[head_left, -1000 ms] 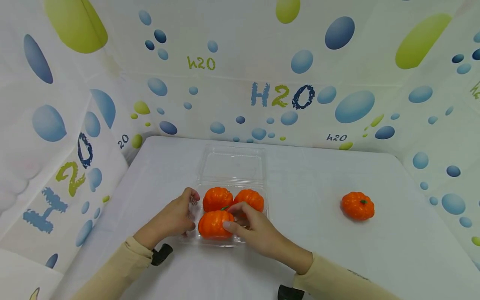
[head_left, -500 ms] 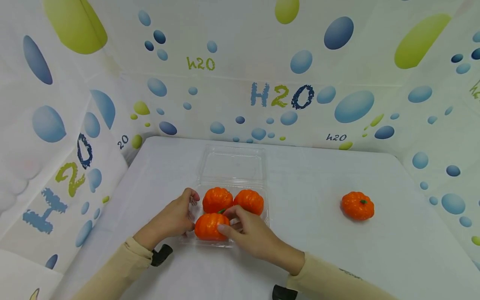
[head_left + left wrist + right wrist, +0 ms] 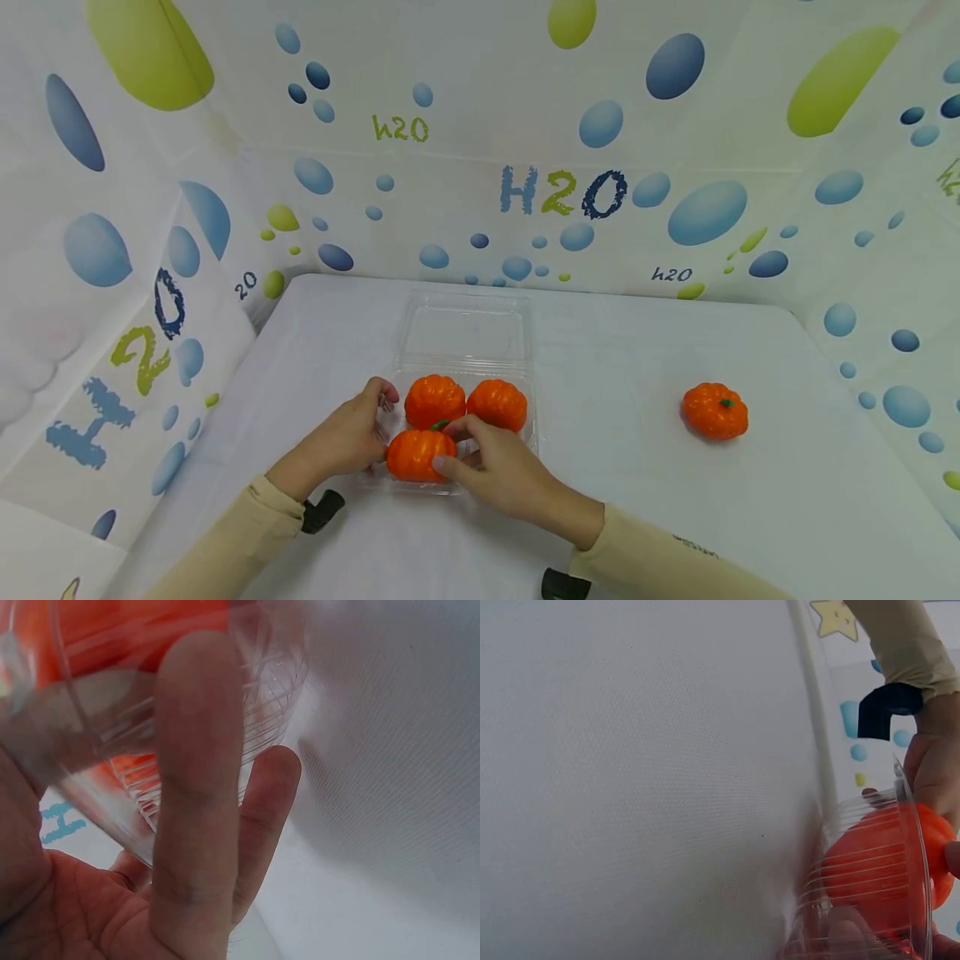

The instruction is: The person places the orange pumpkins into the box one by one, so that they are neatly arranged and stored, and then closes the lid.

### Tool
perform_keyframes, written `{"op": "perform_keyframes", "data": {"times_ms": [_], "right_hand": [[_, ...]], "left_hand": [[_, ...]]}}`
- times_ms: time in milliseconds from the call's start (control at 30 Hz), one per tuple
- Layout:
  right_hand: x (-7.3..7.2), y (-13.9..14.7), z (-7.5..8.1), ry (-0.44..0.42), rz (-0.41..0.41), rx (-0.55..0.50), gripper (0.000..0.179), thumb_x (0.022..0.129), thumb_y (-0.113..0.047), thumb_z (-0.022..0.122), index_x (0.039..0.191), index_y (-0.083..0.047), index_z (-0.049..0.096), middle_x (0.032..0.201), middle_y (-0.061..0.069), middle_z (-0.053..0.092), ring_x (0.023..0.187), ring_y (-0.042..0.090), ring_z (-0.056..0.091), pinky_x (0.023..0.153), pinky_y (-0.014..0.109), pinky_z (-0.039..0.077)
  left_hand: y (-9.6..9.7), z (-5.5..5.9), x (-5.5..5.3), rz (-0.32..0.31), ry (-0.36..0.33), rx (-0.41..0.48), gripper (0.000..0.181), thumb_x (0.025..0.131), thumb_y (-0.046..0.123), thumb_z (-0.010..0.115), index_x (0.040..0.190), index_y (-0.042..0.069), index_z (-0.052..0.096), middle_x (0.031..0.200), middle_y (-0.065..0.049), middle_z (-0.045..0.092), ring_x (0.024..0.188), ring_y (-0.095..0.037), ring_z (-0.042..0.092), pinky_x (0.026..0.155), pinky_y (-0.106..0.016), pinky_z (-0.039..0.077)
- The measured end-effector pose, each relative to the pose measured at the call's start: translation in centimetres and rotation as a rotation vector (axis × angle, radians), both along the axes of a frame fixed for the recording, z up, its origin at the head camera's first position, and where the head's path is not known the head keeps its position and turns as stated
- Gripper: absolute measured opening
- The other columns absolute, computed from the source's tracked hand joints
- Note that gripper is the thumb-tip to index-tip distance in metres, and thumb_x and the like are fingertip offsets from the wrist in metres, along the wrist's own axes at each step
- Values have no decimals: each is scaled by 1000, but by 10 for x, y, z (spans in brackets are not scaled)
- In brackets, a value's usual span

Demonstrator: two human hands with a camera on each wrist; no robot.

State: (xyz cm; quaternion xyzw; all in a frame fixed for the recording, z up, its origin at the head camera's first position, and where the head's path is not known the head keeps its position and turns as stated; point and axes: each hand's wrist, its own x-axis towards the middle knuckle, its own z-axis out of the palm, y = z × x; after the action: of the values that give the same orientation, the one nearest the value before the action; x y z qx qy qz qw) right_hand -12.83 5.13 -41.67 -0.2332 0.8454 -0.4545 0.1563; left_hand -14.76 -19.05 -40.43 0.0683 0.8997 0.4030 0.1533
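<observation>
Now, left wrist view reveals left hand (image 3: 191,817) gripping box (image 3: 271,712); right hand (image 3: 501,468) pinches front pumpkin (image 3: 415,456), lone pumpkin (image 3: 715,411) well apart.

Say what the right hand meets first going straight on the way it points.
The front round, ribbed orange pumpkin, held by the right hand; beyond it, likely the left side of the open clear plastic clamshell box, though depth is unclear.

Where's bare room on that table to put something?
Bare tabletop lies between the clear clamshell and the lone orange pumpkin, and between that pumpkin and the tabletop's right edge. Crowded: the clamshell, with three pumpkins, left hand and right hand.
</observation>
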Motion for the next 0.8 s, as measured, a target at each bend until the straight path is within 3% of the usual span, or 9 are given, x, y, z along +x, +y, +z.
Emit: {"op": "perform_keyframes", "data": {"times_ms": [367, 800], "right_hand": [[0, 0, 1, 1, -1, -2, 40, 95, -36, 70, 124, -11, 60, 121, -2, 66, 85, 6, 68, 74, 20, 56], [1, 0, 0, 81, -14, 53, 39, 93, -37, 70, 123, -12, 62, 119, -4, 68, 82, 3, 66, 74, 21, 55]], "left_hand": [[0, 0, 1, 0, 4, 3, 63, 70, -14, 71, 124, 1, 40, 97, -14, 54, 61, -21, 56, 51, -34, 55], [1, 2, 3, 3, 1, -13, 64, 71, -13, 73, 124, 1, 40, 93, -14, 54, 61, -21, 55, 52, -34, 55]]}}
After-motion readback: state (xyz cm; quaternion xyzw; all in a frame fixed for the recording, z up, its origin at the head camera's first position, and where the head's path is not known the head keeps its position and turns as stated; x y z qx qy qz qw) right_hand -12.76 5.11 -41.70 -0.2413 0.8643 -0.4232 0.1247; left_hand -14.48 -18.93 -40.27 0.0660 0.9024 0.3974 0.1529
